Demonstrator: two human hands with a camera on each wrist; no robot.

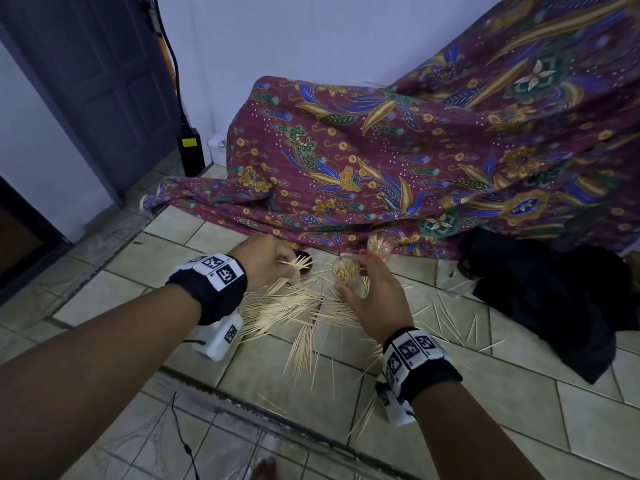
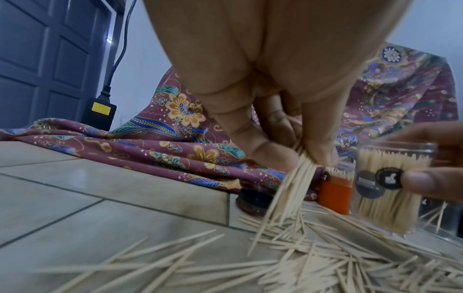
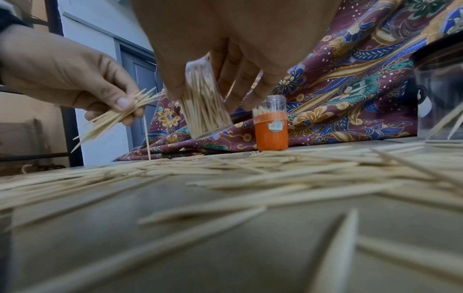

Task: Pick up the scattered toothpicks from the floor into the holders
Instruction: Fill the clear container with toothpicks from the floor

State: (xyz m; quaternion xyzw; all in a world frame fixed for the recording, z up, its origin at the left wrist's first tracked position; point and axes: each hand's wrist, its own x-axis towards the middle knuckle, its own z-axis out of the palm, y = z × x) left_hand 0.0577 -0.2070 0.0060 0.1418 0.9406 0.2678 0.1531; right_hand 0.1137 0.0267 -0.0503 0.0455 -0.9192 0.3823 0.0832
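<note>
Many wooden toothpicks [image 1: 298,306] lie scattered over the tiled floor [image 1: 138,258]. My left hand [image 1: 266,261] pinches a bundle of toothpicks [image 2: 293,184], seen as a fanned bundle of toothpicks [image 3: 117,117] in the right wrist view, just above the pile. My right hand [image 1: 370,296] holds a clear round holder [image 1: 344,270] packed with toothpicks, lifted off the floor and tilted; this clear holder [image 3: 205,105] [image 2: 391,190] is just right of the bundle. An orange-based holder [image 3: 271,126] [image 1: 379,245] [image 2: 335,192] with toothpicks stands on the floor by the cloth.
A patterned maroon cloth [image 1: 398,161] drapes over something behind the holders. A dark lid [image 2: 255,200] lies on the floor near the orange holder. An empty clear jar [image 3: 441,95] stands at the right. Black fabric [image 1: 554,299] lies right; a black power adapter [image 1: 190,150] leans by the door.
</note>
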